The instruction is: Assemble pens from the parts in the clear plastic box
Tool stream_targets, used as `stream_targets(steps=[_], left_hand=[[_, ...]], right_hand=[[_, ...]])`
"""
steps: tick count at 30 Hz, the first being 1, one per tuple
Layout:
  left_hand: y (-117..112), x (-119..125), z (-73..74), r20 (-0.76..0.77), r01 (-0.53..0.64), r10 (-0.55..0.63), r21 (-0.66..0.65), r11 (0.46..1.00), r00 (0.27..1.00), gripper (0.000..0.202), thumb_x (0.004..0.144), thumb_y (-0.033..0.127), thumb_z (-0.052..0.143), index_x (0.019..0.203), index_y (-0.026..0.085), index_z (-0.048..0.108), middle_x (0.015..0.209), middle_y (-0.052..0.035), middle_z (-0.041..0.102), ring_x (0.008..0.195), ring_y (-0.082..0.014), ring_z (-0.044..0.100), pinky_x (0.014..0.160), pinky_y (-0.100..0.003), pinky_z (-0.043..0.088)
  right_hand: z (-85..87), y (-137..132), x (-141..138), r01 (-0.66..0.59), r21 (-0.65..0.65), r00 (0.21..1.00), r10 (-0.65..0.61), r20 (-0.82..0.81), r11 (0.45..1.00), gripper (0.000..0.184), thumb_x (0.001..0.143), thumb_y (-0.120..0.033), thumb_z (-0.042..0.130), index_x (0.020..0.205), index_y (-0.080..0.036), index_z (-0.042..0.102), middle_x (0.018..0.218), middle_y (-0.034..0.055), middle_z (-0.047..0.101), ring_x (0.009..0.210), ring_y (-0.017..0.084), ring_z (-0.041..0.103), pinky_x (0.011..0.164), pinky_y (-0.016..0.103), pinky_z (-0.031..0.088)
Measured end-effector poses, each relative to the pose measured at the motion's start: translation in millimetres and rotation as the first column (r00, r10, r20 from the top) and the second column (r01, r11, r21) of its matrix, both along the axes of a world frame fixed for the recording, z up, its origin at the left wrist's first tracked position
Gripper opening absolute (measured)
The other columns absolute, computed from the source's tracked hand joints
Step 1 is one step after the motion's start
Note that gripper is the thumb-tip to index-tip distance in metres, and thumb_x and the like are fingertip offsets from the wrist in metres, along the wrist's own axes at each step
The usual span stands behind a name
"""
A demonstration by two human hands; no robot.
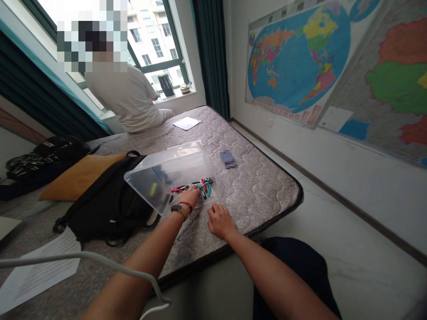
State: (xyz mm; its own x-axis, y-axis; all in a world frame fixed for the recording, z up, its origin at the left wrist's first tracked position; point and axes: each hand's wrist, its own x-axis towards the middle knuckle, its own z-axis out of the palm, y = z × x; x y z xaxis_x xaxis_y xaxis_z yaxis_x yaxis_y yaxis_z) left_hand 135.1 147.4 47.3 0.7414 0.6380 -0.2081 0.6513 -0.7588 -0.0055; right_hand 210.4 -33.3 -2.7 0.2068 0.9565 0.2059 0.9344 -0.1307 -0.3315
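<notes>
Left hand (190, 198): curled downward in a narrow grip at the near edge of the pile; any stick actually pinched not discernible. Black wristwatch (178, 210) and thin red cord bracelet (186, 205) on the wrist.
Right hand (222, 221): loosely open, empty, palm down, just beside the pile.
Pile: pile of slim teal, red and black sticks (200, 186), loose and crossed, on the mattress, touching the container's edge.
Support: quilted grey mattress (260, 191) with black piped edge, lying low beside a white wall.
Adjacent: frosted clear plastic container (167, 175), tilted, immediately left of and behind the pile; black fabric backpack (106, 202) against it; mustard-yellow cushion (80, 178) farther left.
Beyond: blurred flat blue-grey rectangular object (228, 159); white paper sheet (186, 123); seated person in a white garment (128, 100), back turned, near the window.
In the way: curved white cord or hanger (83, 258) crossing the foreground, in front of the left forearm.
Hidden or unclear: stick ends beneath the left hand covered; exact stick kinds too small to tell; blurred object unreadable; printed white sheet (40, 280) cut off by the frame edge; wall maps (300, 58) cropped at the top.
</notes>
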Motion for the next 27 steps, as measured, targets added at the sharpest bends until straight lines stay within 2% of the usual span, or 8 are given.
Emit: stream_targets(steps=[9, 13, 17, 24, 27], left_hand=[[-3, -9, 0.3, 0.054, 0.010, -0.012, 0.035, 0.999, 0.998, 0.030, 0.099, 0.027, 0.037, 0.117, 0.021, 0.060, 0.113, -0.0127, 0.064, 0.099, -0.0241, 0.065, 0.081, -0.033, 0.051], [-12, -7, 0.8, 0.081, 0.134, -0.134, 0.004, 0.991, 0.988, 0.030, 0.097, 0.021, 0.042, 0.121, 0.026, 0.059, 0.122, -0.0090, 0.059, 0.109, -0.0227, 0.060, 0.087, -0.031, 0.049], [-17, -1, -2.5, 0.094, 0.255, -0.252, -0.015, 0.967, 0.963, 0.030, 0.095, 0.015, 0.043, 0.114, 0.023, 0.064, 0.124, -0.0089, 0.056, 0.113, -0.0235, 0.056, 0.091, -0.029, 0.045], [-9, -4, -7.7, 0.138, 0.408, -0.413, 0.066, 0.911, 0.900, 0.032, 0.093, 0.009, 0.044, 0.118, 0.018, 0.062, 0.131, -0.0121, 0.052, 0.114, -0.0247, 0.053, 0.087, -0.029, 0.046], [-4, -1, -9.1, 0.134, 0.449, -0.455, 0.075, 0.890, 0.880, 0.030, 0.093, 0.010, 0.043, 0.113, 0.017, 0.064, 0.126, -0.0115, 0.056, 0.110, -0.0236, 0.055, 0.086, -0.029, 0.046]], right_hand=[[1.0, 0, 0, 0.006, -0.001, 1.000, -0.006, -0.003, 1.000, 0.022, 0.082, -0.023, 0.058, 0.103, -0.019, 0.057, 0.108, 0.0112, 0.055, 0.102, 0.027, 0.046, 0.086, 0.038, 0.039], [2.7, 0, 0, -0.002, 0.004, 1.000, 0.002, -0.008, 1.000, 0.021, 0.082, -0.022, 0.058, 0.103, -0.019, 0.057, 0.107, 0.0111, 0.055, 0.102, 0.027, 0.046, 0.086, 0.039, 0.039], [3.9, 0, 0, -0.005, 0.003, 1.000, 0.005, -0.017, 1.000, 0.021, 0.082, -0.022, 0.057, 0.102, -0.018, 0.056, 0.106, 0.0111, 0.055, 0.102, 0.027, 0.045, 0.087, 0.039, 0.039], [2.9, 0, 0, 0.000, 0.002, 1.000, 0.000, -0.016, 1.000, 0.021, 0.082, -0.022, 0.057, 0.102, -0.018, 0.057, 0.106, 0.0114, 0.055, 0.101, 0.027, 0.045, 0.086, 0.039, 0.038], [2.5, 1, 0, -0.002, -0.002, 1.000, 0.002, -0.026, 1.000, 0.021, 0.082, -0.022, 0.056, 0.103, -0.018, 0.057, 0.106, 0.0115, 0.055, 0.101, 0.027, 0.045, 0.087, 0.039, 0.037]])
